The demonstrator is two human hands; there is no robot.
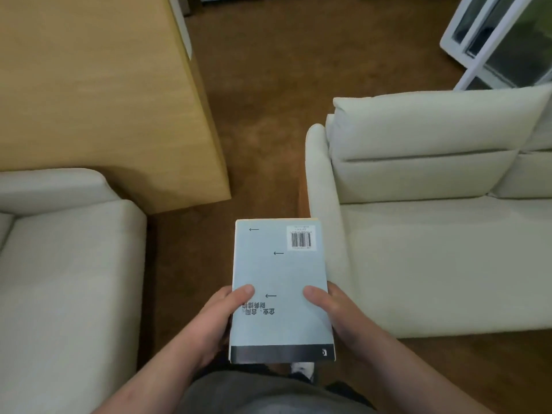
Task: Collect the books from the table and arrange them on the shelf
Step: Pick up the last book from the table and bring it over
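Observation:
A pale blue book (279, 273) with a barcode at its far right corner and a dark band along its near edge is held flat in front of me, back cover up. My left hand (219, 315) grips its left edge with the thumb on the cover. My right hand (331, 309) grips the right edge the same way. Whether more books lie beneath it is hidden. No shelf is in view.
A light wooden table (98, 94) fills the upper left. A cream sofa (433, 222) stands on the right and a cream armchair (65, 264) on the left. Brown floor (265, 115) runs between them. A white-framed glass door (501, 40) is at the top right.

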